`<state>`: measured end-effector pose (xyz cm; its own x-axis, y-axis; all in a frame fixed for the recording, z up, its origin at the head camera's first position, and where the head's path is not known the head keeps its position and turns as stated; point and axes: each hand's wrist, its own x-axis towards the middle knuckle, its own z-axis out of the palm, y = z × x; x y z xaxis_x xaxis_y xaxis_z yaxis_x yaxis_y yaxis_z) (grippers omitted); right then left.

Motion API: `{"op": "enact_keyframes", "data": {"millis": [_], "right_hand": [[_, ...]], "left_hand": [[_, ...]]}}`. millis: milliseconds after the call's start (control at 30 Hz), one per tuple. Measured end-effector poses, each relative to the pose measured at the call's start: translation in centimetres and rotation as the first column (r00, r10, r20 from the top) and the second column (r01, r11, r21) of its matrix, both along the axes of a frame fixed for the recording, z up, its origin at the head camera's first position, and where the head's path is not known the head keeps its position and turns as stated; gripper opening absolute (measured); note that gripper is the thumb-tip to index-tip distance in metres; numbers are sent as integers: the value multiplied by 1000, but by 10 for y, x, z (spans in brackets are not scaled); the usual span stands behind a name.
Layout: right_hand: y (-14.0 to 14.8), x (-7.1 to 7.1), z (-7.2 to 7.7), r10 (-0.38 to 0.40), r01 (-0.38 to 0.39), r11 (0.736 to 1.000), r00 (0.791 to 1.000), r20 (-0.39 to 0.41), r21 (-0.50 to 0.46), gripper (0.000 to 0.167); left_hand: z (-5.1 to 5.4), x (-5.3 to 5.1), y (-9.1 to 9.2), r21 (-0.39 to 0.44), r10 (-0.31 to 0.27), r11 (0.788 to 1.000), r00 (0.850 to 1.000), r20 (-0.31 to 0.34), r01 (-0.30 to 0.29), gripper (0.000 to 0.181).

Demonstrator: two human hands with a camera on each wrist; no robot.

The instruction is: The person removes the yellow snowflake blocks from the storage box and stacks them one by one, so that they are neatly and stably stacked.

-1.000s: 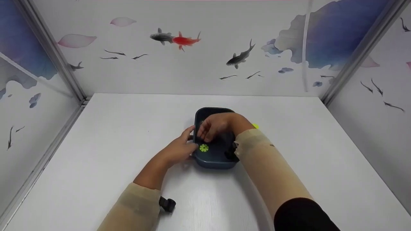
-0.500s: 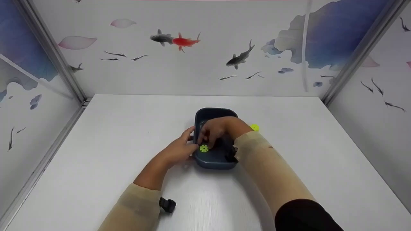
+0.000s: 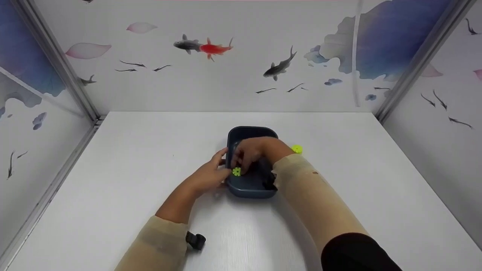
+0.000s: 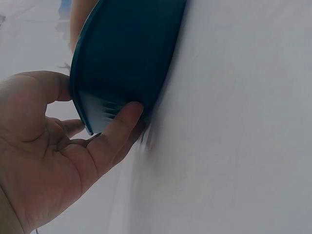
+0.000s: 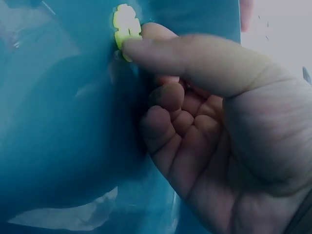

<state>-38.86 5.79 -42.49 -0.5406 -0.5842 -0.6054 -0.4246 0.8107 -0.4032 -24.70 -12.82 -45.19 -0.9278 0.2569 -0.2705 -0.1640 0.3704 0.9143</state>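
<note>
A dark blue plastic box (image 3: pixel 250 192) stands on the white table, its mouth facing up. My left hand (image 3: pixel 209 175) holds its left side; in the left wrist view the thumb lies at the rim of the box (image 4: pixel 126 48) and the fingers press against the outer wall. My right hand (image 3: pixel 248 152) reaches inside the box. Between thumb and index finger it pinches a small yellow-green notched disc (image 5: pixel 126 22), a snowflake-shaped building piece, near the left wall. The other fingers of the right hand (image 5: pixel 209 112) are curled towards the palm.
Another yellow-green disc (image 3: pixel 297 149) lies on the table right of the box, close to the right forearm. White panels printed with fish (image 3: pixel 278 69) enclose the table (image 3: pixel 150 143) at the back and both sides. Black camera mounts (image 3: pixel 196 241) sit on the wrists.
The right hand has come down onto the disc in the box, pinched it and lifted it slightly. The left hand has stayed at the box's side.
</note>
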Motion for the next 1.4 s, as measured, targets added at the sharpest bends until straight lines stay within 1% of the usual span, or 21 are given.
{"op": "enact_keyframes", "data": {"millis": [133,300,533,633,733,933,1000,1100,1167,1200,1267,1300,1400], "right_hand": [[-2,1,-1,7,-6,1000,999,-36,12,22],[-3,2,0,-4,5,1000,997,-80,11,18],[2,3,0,-36,26,997,989,-145,-71,18],[4,1,0,-55,38,993,985,-161,-108,17],[7,-1,-1,-75,55,989,986,-148,-135,17],[10,-4,1,-129,114,979,988,-82,-169,21],[11,-5,4,-154,140,973,986,-64,-186,22],[14,-4,12,-182,166,957,982,-49,-238,25],[18,-3,18,-205,183,938,978,-43,-295,25],[20,-2,21,-218,192,924,975,-43,-330,25],[27,0,28,-268,231,883,963,-35,-408,24],[31,2,31,-299,256,856,954,-26,-449,23],[46,7,40,-400,350,754,916,33,-556,20]], "left_hand": [[0,0,0,-12,-4,1000,1000,-9,4,81],[0,0,0,-12,1,1000,1000,-9,-1,81],[-1,1,-1,-4,4,1000,1000,-10,-4,80],[-1,1,-1,-7,2,1000,1000,-14,-2,80],[-1,1,-1,-4,0,1000,1000,-10,0,80],[2,2,0,4,5,1000,1000,-5,-5,81],[2,2,0,5,6,1000,1000,-3,-6,80],[2,2,1,12,11,1000,1000,3,-11,80],[1,1,1,11,13,1000,1000,4,-13,80],[1,0,1,7,15,1000,1000,6,-15,80],[0,-1,1,-1,19,1000,1000,8,-19,80],[0,-1,1,-11,21,1000,1000,8,-21,80],[-1,-1,1,-24,25,999,1000,8,-25,80]]}}
